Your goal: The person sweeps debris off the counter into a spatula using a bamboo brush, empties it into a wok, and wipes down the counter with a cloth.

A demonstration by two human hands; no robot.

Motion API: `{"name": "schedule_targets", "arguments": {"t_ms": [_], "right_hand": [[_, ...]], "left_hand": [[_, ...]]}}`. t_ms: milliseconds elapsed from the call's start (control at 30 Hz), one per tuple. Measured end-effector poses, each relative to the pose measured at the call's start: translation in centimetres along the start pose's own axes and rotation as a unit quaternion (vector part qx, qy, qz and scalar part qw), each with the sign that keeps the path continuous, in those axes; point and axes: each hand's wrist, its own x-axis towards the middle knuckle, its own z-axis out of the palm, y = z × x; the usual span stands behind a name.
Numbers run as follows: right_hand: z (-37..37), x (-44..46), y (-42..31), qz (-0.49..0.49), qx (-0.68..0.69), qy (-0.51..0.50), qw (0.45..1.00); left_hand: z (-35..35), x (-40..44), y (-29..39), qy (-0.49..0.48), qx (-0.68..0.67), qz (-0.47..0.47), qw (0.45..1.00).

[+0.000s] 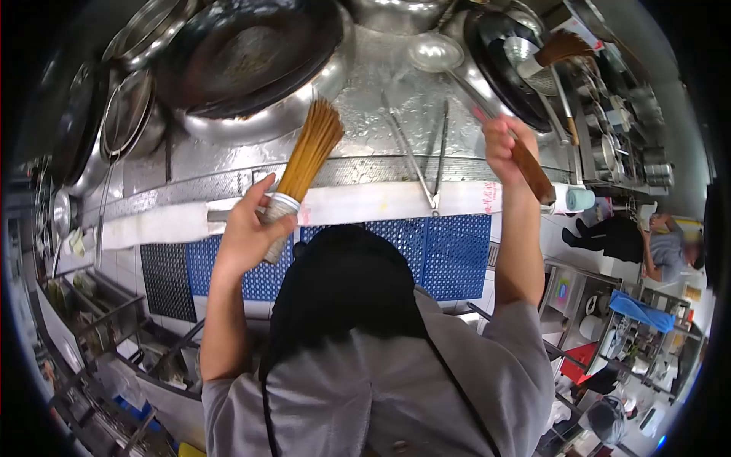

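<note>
Taking clock positions from the view's centre, we saw the left hand (255, 228), at nine o'clock, closed round the wrapped lower end of a brush (311, 152), presumably so its bristles, towards eleven, stayed free; at two o'clock, our right hand (506, 148) gripped a ladle (435, 53) near its wooden handle, probably for balance, its bowl at one; between both hands, tongs (442, 156) lay spread on the bench (365, 99); a wok (255, 57) sat at eleven.
</note>
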Motion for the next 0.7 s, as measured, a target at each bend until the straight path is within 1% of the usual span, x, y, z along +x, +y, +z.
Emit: {"name": "schedule_targets", "arguments": {"t_ms": [33, 100, 167, 200, 233, 300, 367, 433, 500, 533, 600, 633, 667, 700], "right_hand": [[-0.5, -1.3, 0.9, 0.028, 0.025, -0.014, 0.999], [-1.5, -3.6, 3.0, 0.032, 0.073, -0.023, 0.997], [-1.4, -5.5, 4.8, 0.04, 0.089, -0.039, 0.995], [-1.1, -6.4, 5.8, 0.036, 0.098, -0.029, 0.994], [-0.6, -7.1, 6.8, 0.031, 0.106, -0.022, 0.994], [0.6, -8.4, 8.1, 0.028, 0.114, -0.013, 0.993], [2.0, -9.2, 9.3, 0.036, 0.114, -0.014, 0.993], [2.9, -9.9, 9.7, 0.043, 0.073, 0.006, 0.996], [4.1, -10.5, 9.7, 0.049, 0.011, 0.023, 0.998], [5.1, -10.6, 10.0, 0.034, -0.071, 0.093, 0.993], [5.9, -10.7, 10.6, 0.019, -0.212, 0.127, 0.969], [6.2, -10.8, 10.9, 0.011, -0.28, 0.146, 0.949], [6.6, -10.7, 11.3, 0.002, -0.336, 0.196, 0.921], [7.2, -10.6, 11.6, 0.001, -0.384, 0.209, 0.899]], "left_hand": [[-0.8, 0.0, -0.3, 0.0, -0.017, -0.007, 1.0], [-1.8, 0.3, -0.2, -0.001, -0.044, -0.026, 0.999], [-2.0, 1.5, -0.1, -0.029, -0.097, -0.063, 0.993], [-2.0, 2.1, -0.1, -0.043, -0.124, -0.081, 0.988], [-1.5, 2.8, 0.2, -0.055, -0.193, -0.125, 0.972], [0.5, 4.2, 0.8, -0.074, -0.323, -0.208, 0.92], [3.0, 6.7, -0.1, -0.091, -0.401, -0.238, 0.88], [6.0, 8.6, 0.5, -0.041, -0.459, -0.242, 0.854], [7.2, 9.4, 1.3, -0.073, -0.457, -0.216, 0.86], [7.1, 9.6, 1.2, -0.08, -0.415, -0.187, 0.887], [5.5, 9.1, 0.0, -0.104, -0.264, -0.128, 0.95], [4.5, 8.7, -0.7, -0.12, -0.185, -0.097, 0.97], [2.9, 7.1, 0.8, -0.12, -0.111, -0.113, 0.98], [1.9, 6.2, -0.4, -0.083, -0.054, -0.033, 0.995]]}}
